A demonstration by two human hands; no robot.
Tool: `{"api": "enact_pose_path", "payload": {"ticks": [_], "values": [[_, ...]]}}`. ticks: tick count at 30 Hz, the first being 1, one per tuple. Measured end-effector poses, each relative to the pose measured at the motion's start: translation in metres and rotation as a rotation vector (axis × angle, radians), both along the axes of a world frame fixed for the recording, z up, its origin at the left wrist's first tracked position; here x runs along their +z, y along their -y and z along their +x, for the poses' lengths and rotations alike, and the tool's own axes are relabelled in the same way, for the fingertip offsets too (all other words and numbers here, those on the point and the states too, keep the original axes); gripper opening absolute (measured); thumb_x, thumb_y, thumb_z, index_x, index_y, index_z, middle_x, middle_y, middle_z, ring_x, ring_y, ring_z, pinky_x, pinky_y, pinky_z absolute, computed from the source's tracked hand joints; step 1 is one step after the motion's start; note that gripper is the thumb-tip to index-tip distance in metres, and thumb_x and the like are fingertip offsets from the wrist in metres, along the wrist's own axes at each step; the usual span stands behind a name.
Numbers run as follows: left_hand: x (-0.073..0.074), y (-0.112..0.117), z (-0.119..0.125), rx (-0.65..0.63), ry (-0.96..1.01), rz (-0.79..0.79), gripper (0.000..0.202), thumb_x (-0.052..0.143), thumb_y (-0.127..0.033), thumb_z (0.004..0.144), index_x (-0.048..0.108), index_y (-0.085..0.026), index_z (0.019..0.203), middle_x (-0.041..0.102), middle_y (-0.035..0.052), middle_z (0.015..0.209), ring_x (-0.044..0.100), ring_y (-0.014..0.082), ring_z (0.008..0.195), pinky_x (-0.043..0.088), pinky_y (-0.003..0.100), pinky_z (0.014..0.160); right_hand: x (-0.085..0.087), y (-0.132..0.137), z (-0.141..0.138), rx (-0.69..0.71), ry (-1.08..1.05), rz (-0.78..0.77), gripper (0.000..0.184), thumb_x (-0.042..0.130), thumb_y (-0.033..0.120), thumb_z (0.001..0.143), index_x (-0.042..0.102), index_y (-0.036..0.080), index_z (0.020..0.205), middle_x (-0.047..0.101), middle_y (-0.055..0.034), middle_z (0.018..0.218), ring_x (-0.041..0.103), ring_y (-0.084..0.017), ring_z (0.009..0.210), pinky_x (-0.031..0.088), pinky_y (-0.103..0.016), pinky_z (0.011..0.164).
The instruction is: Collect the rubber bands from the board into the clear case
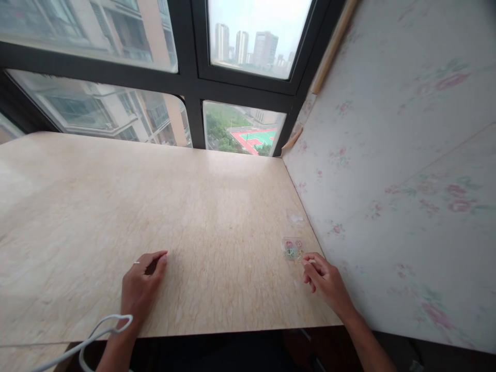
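Observation:
A small clear divided box [293, 248] lies on the tabletop near the wall. Small rings or loops in red, green and yellow show in its compartments; their exact kind is too small to tell. My right hand [324, 281] is at the box's lower right corner, thumb and index finger pinched beside the yellowish pieces. Whatever is between those fingertips is too small to make out. Well to the left, my left hand [141, 283] rests over the table with thumb and index tips pressed together. Anything in that pinch is likewise too tiny to name.
The pale marbled tabletop [217, 217] runs back to dark-framed windows. A flowered wall [387, 155] bounds it on the right. A small clear scrap [296, 218] lies behind the box. Across my left forearm loops a white cable [91, 338].

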State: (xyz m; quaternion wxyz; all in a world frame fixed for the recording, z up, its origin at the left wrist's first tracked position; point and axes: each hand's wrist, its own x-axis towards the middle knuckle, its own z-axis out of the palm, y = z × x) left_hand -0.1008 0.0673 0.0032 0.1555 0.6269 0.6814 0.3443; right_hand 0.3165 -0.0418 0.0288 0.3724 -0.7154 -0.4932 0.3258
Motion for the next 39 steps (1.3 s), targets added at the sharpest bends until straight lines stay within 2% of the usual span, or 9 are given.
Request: {"api": "enact_pose_path", "payload": {"ticks": [8, 14, 19, 26, 29, 33, 36, 39], "values": [[0.001, -0.001, -0.001, 0.022, -0.043, -0.042, 0.031, 0.053, -0.044, 0.077, 0.069, -0.021, 0.09, 0.07, 0.0023, 0.093, 0.065, 0.02, 0.083, 0.051, 0.03, 0.077, 0.005, 0.0, 0.017, -0.041, 0.081, -0.004, 0.032, 0.047, 0.051, 0.088, 0.055, 0.02, 0.093, 0.057, 0.0037, 0.055, 0.049, -0.013, 0.039, 0.04, -0.023, 0.041], [-0.002, -0.004, -0.002, 0.038, -0.036, -0.077, 0.032, 0.054, -0.046, 0.074, 0.069, -0.023, 0.09, 0.069, 0.0, 0.095, 0.064, 0.0202, 0.086, 0.051, 0.03, 0.08, 0.014, -0.01, 0.02, -0.04, 0.234, -0.018, 0.026, 0.045, 0.044, 0.088, 0.056, 0.021, 0.089, 0.059, 0.0035, 0.056, 0.051, -0.013, 0.039, 0.039, -0.022, 0.043], [-0.005, -0.004, -0.004, 0.047, -0.023, -0.1, 0.035, 0.053, -0.047, 0.074, 0.069, -0.022, 0.092, 0.069, 0.0009, 0.098, 0.064, 0.0207, 0.088, 0.05, 0.031, 0.082, 0.016, -0.016, 0.019, -0.043, 0.291, -0.066, 0.028, 0.046, 0.045, 0.086, 0.059, 0.021, 0.087, 0.061, 0.002, 0.057, 0.052, -0.013, 0.039, 0.039, -0.022, 0.043], [0.0, -0.003, -0.002, 0.027, -0.031, -0.076, 0.029, 0.053, -0.045, 0.076, 0.068, -0.025, 0.09, 0.069, -0.0011, 0.096, 0.064, 0.0207, 0.088, 0.05, 0.032, 0.081, 0.01, -0.01, 0.019, -0.085, 0.249, -0.032, 0.035, 0.048, 0.051, 0.087, 0.062, 0.02, 0.094, 0.06, 0.0016, 0.056, 0.05, -0.013, 0.039, 0.039, -0.024, 0.043], [0.002, -0.001, -0.001, 0.017, -0.029, -0.06, 0.029, 0.053, -0.044, 0.077, 0.067, -0.023, 0.09, 0.069, 0.001, 0.096, 0.064, 0.0215, 0.086, 0.05, 0.033, 0.082, 0.006, -0.001, 0.012, -0.117, 0.204, 0.006, 0.038, 0.048, 0.054, 0.088, 0.062, 0.019, 0.094, 0.057, 0.0016, 0.055, 0.049, -0.013, 0.039, 0.039, -0.024, 0.043], [0.002, 0.001, 0.0, -0.001, -0.041, -0.025, 0.03, 0.051, -0.045, 0.078, 0.067, -0.022, 0.09, 0.069, 0.0035, 0.094, 0.064, 0.0216, 0.084, 0.051, 0.032, 0.079, 0.002, 0.009, -0.001, -0.066, 0.103, 0.025, 0.038, 0.049, 0.054, 0.088, 0.062, 0.019, 0.097, 0.055, 0.0017, 0.055, 0.048, -0.013, 0.041, 0.04, -0.024, 0.042], [0.004, 0.002, 0.0, -0.008, -0.029, -0.028, 0.03, 0.051, -0.045, 0.078, 0.067, -0.022, 0.089, 0.069, 0.0034, 0.094, 0.065, 0.0212, 0.083, 0.052, 0.031, 0.077, 0.006, 0.008, -0.008, -0.047, 0.056, 0.048, 0.038, 0.05, 0.052, 0.089, 0.061, 0.019, 0.101, 0.055, 0.0018, 0.057, 0.049, -0.013, 0.043, 0.04, -0.024, 0.042], [0.005, 0.002, 0.0, -0.004, -0.015, -0.053, 0.031, 0.051, -0.046, 0.078, 0.067, -0.022, 0.09, 0.069, 0.0034, 0.096, 0.065, 0.0216, 0.084, 0.052, 0.031, 0.078, 0.015, -0.005, -0.005, -0.05, 0.07, 0.109, 0.036, 0.05, 0.05, 0.089, 0.06, 0.019, 0.104, 0.058, 0.0, 0.063, 0.053, -0.014, 0.049, 0.043, -0.024, 0.048]]}}
